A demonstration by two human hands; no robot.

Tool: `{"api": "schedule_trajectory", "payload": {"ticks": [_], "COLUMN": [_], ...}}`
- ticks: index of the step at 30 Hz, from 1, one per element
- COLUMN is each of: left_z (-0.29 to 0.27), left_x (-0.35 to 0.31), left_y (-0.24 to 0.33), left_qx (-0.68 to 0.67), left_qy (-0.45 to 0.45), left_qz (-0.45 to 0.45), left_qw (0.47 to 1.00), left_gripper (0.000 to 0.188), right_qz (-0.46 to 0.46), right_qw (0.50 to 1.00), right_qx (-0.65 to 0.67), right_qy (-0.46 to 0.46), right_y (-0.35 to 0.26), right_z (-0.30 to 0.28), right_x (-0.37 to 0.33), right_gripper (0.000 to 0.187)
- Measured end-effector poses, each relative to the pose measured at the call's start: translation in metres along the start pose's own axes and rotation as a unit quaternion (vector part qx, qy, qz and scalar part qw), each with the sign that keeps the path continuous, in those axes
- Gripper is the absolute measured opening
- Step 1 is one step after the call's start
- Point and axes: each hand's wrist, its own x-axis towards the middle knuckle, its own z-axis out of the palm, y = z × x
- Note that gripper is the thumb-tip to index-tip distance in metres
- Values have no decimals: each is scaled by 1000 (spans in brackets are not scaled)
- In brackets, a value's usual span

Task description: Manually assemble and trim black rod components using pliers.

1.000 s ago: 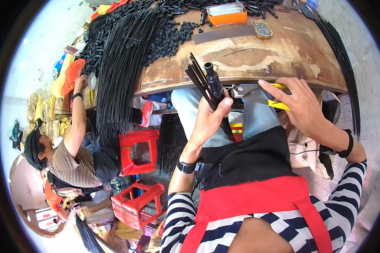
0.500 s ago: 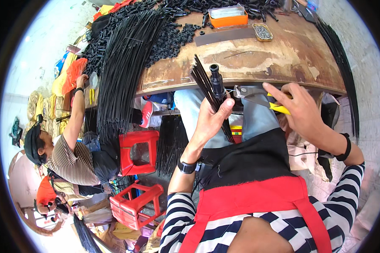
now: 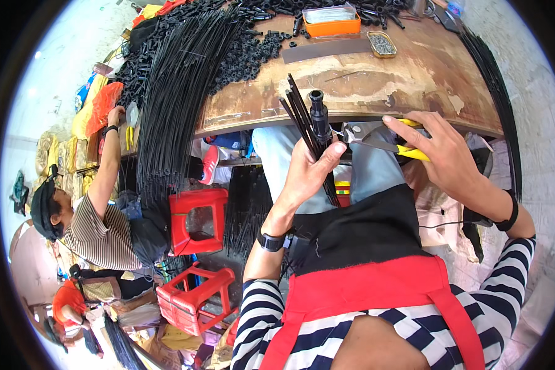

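Observation:
My left hand (image 3: pixel 311 171) is closed round a bundle of thin black rods (image 3: pixel 298 114) and a black ribbed tubular fitting (image 3: pixel 319 117) beside them. A short pale wire or tie (image 3: pixel 337 132) sticks out from the fitting toward the right. My right hand (image 3: pixel 441 145) grips pliers (image 3: pixel 376 137) with yellow handles and dark metal jaws. The jaw tips are at that pale strand, close to my left thumb. Both hands are over my lap, just in front of the wooden table's edge. My left palm hides part of the bundle.
On the wooden table (image 3: pixel 407 80) lie a long heap of black rods (image 3: pixel 179 105), many black fittings (image 3: pixel 246 58), an orange box (image 3: pixel 332 26) and a small tin (image 3: pixel 382 44). Red stools (image 3: pixel 197 225) stand at left. A co-worker (image 3: pixel 92 228) reaches toward an orange bag (image 3: pixel 105 105).
The plier handles have spread apart, and my right fingers have shifted along them. The jaws stay by the strand. My left hand keeps its hold on the rods and fitting.

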Motion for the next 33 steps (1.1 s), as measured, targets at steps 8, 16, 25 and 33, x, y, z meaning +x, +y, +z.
{"api": "schedule_trajectory", "payload": {"ticks": [8,16,25,33], "left_z": [-1,-7,-8,-16], "left_x": [-2,-4,-4,-4], "left_y": [0,-1,-2,-2], "left_qx": [-8,-23,-3,-48], "left_qy": [-25,-59,-20,-101], "left_qz": [-11,-5,-6,-31], "left_qw": [1000,998,1000,993], "left_gripper": [21,21,20,26], "right_qz": [-30,-8,-64,140], "right_qw": [999,997,994,748], "right_qx": [-35,-7,-92,539], "right_qy": [-10,-81,-14,-362], "right_y": [7,11,17,7], "right_z": [-5,-5,3,-14], "right_x": [5,6,6,11], "right_gripper": [62,58,52,67]}}
